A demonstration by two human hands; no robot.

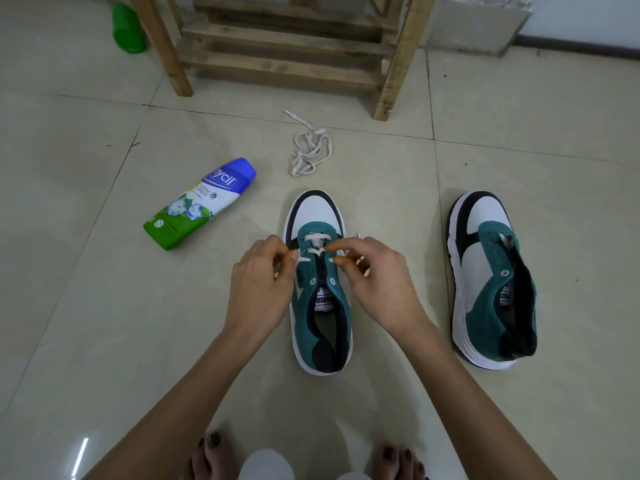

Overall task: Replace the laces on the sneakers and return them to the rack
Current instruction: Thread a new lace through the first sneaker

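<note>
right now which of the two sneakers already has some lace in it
The sneaker between the hands: white lace crosses its front eyelets. The sneaker off to the right has bare eyelets.

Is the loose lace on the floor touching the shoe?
Apart. The head view shows bare floor between the loose lace and the shoe.

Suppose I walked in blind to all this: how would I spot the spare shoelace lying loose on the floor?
Start at the wooden slatted rack at the far side of the pale tiled floor. Just in front of its right leg, before the toe of the middle green-and-white sneaker, lies a tangled off-white flat shoelace. Unlike the lace being threaded through that sneaker, it touches no shoe and no hand.
</note>
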